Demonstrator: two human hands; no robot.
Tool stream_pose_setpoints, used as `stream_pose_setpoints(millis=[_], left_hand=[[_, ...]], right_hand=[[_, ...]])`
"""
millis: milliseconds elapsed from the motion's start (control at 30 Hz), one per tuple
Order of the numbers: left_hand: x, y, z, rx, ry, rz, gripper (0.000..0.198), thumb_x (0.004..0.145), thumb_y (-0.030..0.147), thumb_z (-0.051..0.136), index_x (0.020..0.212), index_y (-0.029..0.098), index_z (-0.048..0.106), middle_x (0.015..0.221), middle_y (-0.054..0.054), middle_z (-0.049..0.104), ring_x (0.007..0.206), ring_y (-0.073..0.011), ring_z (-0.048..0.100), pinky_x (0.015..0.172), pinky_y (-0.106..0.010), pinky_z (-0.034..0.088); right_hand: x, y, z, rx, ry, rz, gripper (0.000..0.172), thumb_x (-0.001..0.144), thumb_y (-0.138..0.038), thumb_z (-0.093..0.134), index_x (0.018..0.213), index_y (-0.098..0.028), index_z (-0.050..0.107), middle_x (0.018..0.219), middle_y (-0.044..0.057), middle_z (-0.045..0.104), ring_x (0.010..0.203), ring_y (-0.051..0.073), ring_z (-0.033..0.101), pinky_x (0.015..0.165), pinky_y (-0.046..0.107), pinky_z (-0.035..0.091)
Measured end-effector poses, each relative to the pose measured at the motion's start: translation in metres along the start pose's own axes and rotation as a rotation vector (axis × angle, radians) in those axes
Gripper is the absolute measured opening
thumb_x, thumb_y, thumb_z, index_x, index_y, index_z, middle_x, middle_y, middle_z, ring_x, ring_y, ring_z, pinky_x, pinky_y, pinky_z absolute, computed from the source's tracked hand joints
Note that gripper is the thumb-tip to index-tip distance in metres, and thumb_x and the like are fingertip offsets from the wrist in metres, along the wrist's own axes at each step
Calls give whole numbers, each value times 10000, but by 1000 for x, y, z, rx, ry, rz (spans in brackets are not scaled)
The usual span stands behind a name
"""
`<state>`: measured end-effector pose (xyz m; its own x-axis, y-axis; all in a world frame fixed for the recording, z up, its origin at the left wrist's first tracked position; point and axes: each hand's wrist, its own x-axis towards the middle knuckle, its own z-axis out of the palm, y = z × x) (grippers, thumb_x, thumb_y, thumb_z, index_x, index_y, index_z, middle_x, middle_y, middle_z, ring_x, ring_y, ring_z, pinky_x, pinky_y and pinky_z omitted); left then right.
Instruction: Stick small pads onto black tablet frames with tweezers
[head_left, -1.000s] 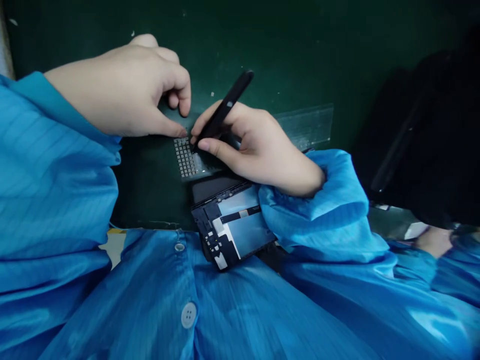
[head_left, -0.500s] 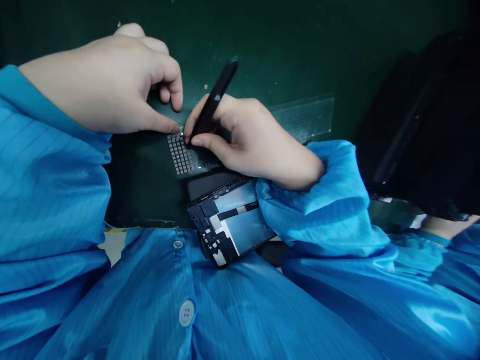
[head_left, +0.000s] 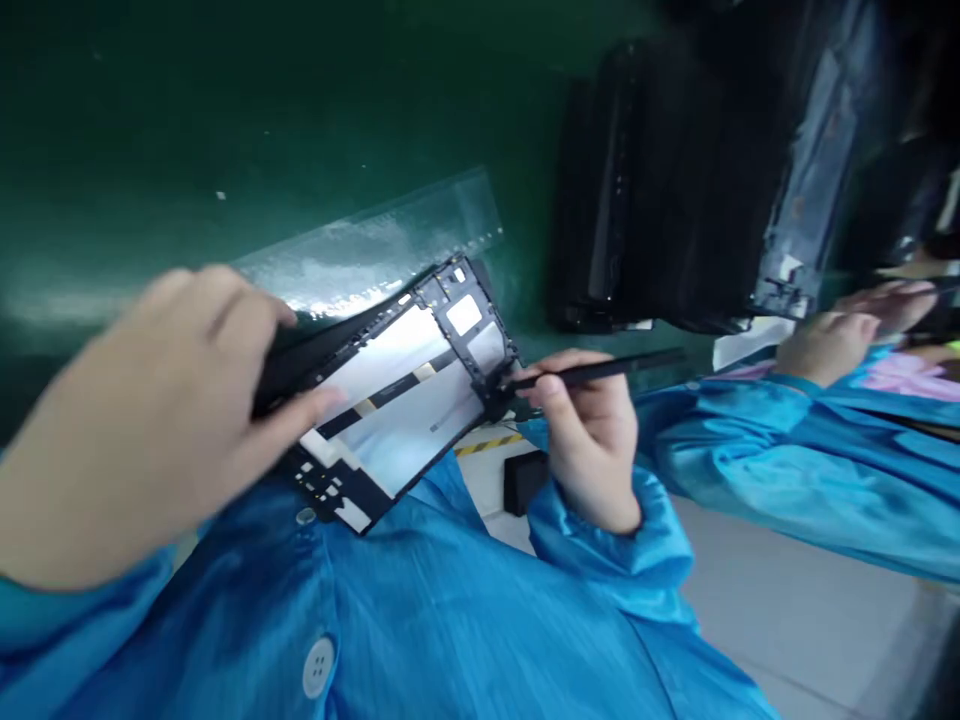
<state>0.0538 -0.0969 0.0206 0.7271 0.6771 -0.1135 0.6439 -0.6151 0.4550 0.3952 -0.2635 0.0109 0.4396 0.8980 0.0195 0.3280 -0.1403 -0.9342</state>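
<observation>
An opened phone frame [head_left: 409, 435], with a pale silvery back, a dark flex strip and small white pads at its near end, lies tilted at the table's near edge. My left hand [head_left: 154, 400], slightly blurred, grips its left end, thumb on top and fingers at the far edge. In my right hand [head_left: 592, 430] are black tweezers [head_left: 611, 368], pinched between thumb and fingers. Their tips are at the frame's right corner; whether they hold a small part is too fine to see. Under the frame sits another dark flat piece [head_left: 289, 365], partly hidden.
A clear plastic strip [head_left: 405, 232] lies behind the frame on the green table [head_left: 225, 100]. Dark phone parts [head_left: 652, 200] stand in a row at the right. A co-worker's hands [head_left: 832, 335] and blue sleeve are further right. A black box-like thing [head_left: 525, 480] is below the table edge.
The tweezers have moved from the sheet of small square pads to the phone frame's right corner. My left hand has left the sheet for the frame. The view has swung right.
</observation>
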Motion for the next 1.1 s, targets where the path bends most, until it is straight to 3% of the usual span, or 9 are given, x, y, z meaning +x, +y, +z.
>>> stream_pose_setpoints(millis=[133, 267, 467, 633, 767, 867, 933, 1000, 1100], left_hand=[[-6, 46, 14, 207, -98, -4, 887, 1005, 747, 358, 1722, 224, 379, 1331, -241, 622, 1340, -562, 555, 1016, -748, 535], [-2, 44, 16, 170, -46, -60, 1013, 968, 803, 396, 1811, 285, 177, 1324, -219, 653, 1333, -576, 581, 1031, -764, 503], [0, 34, 18, 141, -72, -94, 1085, 912, 849, 420, 1775, 195, 349, 1380, -269, 638, 1332, -620, 575, 1048, -797, 479], [0, 34, 19, 144, -53, -79, 1039, 926, 846, 410, 1789, 287, 264, 1347, -234, 627, 1316, -579, 577, 1053, -791, 488], [0, 32, 19, 121, -80, -121, 1016, 912, 876, 416, 1676, 208, 467, 1340, -251, 596, 1333, -589, 558, 1113, -801, 459], [4, 32, 20, 84, -99, -179, 921, 894, 847, 587, 1549, 199, 591, 1341, -240, 594, 1327, -564, 542, 1112, -828, 456], [8, 35, 20, 34, -125, -217, 856, 866, 715, 783, 1504, 173, 604, 1379, -232, 589, 1333, -540, 526, 1114, -847, 451], [13, 42, 18, -19, -154, -247, 836, 820, 544, 918, 1489, 161, 594, 1431, -223, 584, 1360, -507, 515, 1151, -829, 443], [18, 58, 13, -65, -169, -283, 791, 808, 434, 948, 1469, 165, 607, 1451, -192, 605, 1377, -446, 531, 1204, -737, 458]], right_hand=[[-24, 17, -3, -9, -17, -36, 120, 1055, -376, 754, 1125, -300, 692, 1028, 34, 769, 901, 197, 794, 800, 352, 716], [-22, 22, 4, 22, 15, -74, 100, 1064, -335, 739, 1136, -294, 684, 1040, 34, 759, 939, 191, 797, 803, 333, 712], [-19, 23, 6, 71, 15, -94, 126, 1062, -226, 725, 1164, -300, 723, 1064, 24, 767, 913, 158, 765, 776, 291, 665], [-19, 25, 6, 69, -6, -86, 164, 1068, -189, 704, 1187, -301, 715, 1074, 22, 764, 963, 168, 774, 794, 306, 656], [-20, 20, 5, -106, -39, -205, 260, 1026, -128, 720, 1224, -298, 721, 1092, 39, 778, 1047, 212, 773, 896, 385, 645], [-22, 11, -3, -208, 36, -302, 240, 995, -95, 706, 1149, -272, 755, 1150, 59, 799, 1105, 237, 764, 992, 433, 614], [-29, 4, -10, -142, 112, -252, 219, 985, -75, 623, 979, -254, 749, 1091, 43, 795, 1038, 222, 759, 931, 403, 599], [-41, -2, -12, -123, -59, -81, 233, 937, -76, 588, 838, -246, 712, 914, 13, 775, 863, 196, 746, 790, 353, 574], [-64, -11, 1, -150, -578, 263, 95, 946, -253, 672, 1012, -266, 740, 842, -1, 806, 662, 200, 725, 633, 347, 567]])
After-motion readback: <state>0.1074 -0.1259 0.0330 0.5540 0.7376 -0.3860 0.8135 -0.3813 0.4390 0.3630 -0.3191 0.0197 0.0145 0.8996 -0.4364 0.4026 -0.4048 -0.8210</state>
